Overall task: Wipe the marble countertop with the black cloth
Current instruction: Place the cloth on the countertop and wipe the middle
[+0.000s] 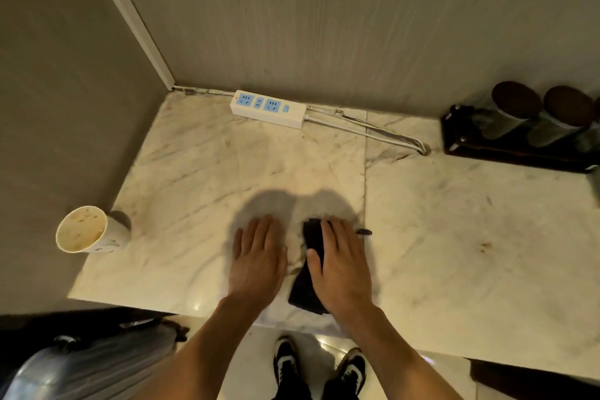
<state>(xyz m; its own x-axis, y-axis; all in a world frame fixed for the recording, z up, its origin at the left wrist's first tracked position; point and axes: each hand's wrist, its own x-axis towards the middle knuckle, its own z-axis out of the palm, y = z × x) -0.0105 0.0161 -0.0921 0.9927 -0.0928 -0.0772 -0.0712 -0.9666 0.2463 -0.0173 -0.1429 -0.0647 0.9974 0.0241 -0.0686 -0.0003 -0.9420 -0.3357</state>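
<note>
Black cloth [306,282] lies folded into a narrow strip near the front edge of the marble bench [454,237], and my right hand [341,266] rests flat on top of it, fingers extended and close together, pressing rather than pinching. My left hand [258,260] lies just beside it, palm down on bare marble, fingers lightly spread, touching no cloth. I judge the cloth soft, light and limp: it will bunch or slide out from under a loose palm, so flat pressure through the whole hand, with fingertips over its far end, should carry it best. The polished stone looks slick, so the cloth ought to glide easily. A small dark object [364,232] sits just beyond my right fingertips; I cannot tell what it is. A brownish spot [483,247] marks the marble well to the right. A paper cup [89,230] stands at the left edge, a white power strip [268,109] lies against the back wall, and a dark tray [506,153] with jars occupies the far right corner, all worth skirting.
</note>
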